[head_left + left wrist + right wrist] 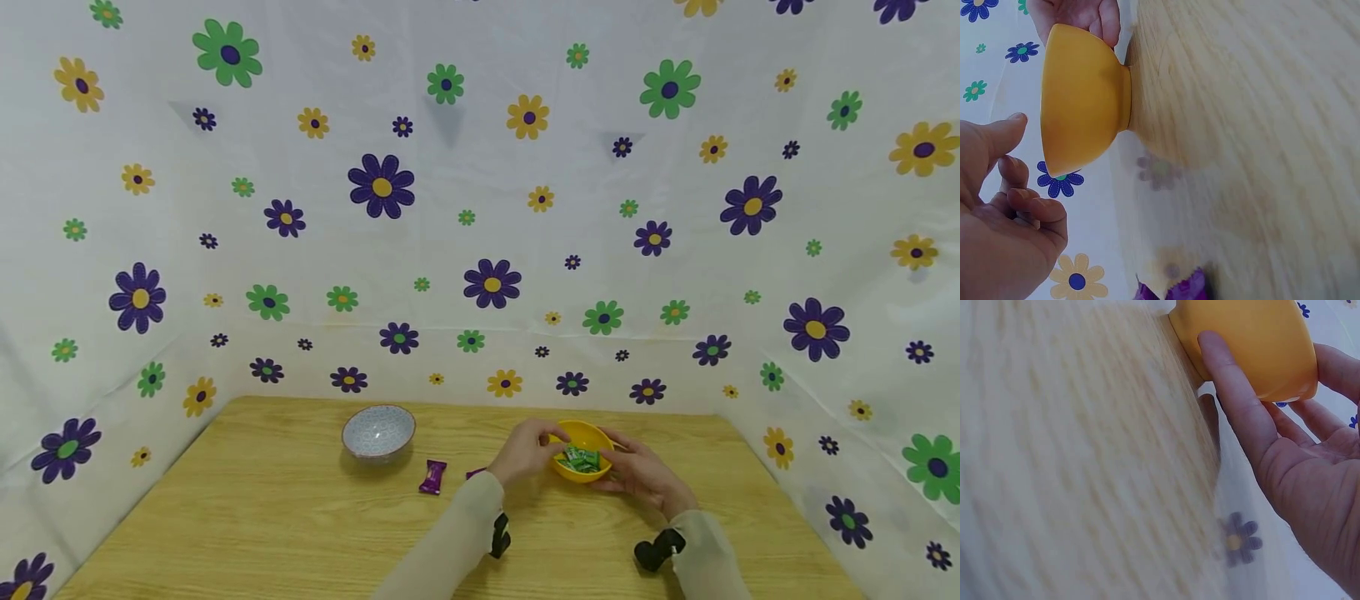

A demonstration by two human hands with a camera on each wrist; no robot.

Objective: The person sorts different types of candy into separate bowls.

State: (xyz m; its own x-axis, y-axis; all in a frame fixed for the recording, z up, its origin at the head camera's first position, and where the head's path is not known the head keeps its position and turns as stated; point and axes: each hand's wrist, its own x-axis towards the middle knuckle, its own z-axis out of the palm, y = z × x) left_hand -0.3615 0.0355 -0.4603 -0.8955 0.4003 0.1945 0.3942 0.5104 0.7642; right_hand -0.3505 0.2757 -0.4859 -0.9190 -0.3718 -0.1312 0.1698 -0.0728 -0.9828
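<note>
We see green-wrapped candies (581,459) inside the yellow bowl (583,477), right hand (642,475) gripping its right side with fingers spread, left hand (525,452) loosely curled, seemingly empty, beside its left rim

LEFT WRIST VIEW | 10 o'clock: yellow bowl (1085,103), rim facing 9, foot on the tabletop (1254,156) towards 3 | 8 o'clock: left grip (1007,234) (a bare hand, fingers loosely bent), gap showing between thumb and bowl | 11 o'clock: right grip (1082,14), partly behind bowl | 6 o'clock: purple wrapper (1188,287), cropped
</note>
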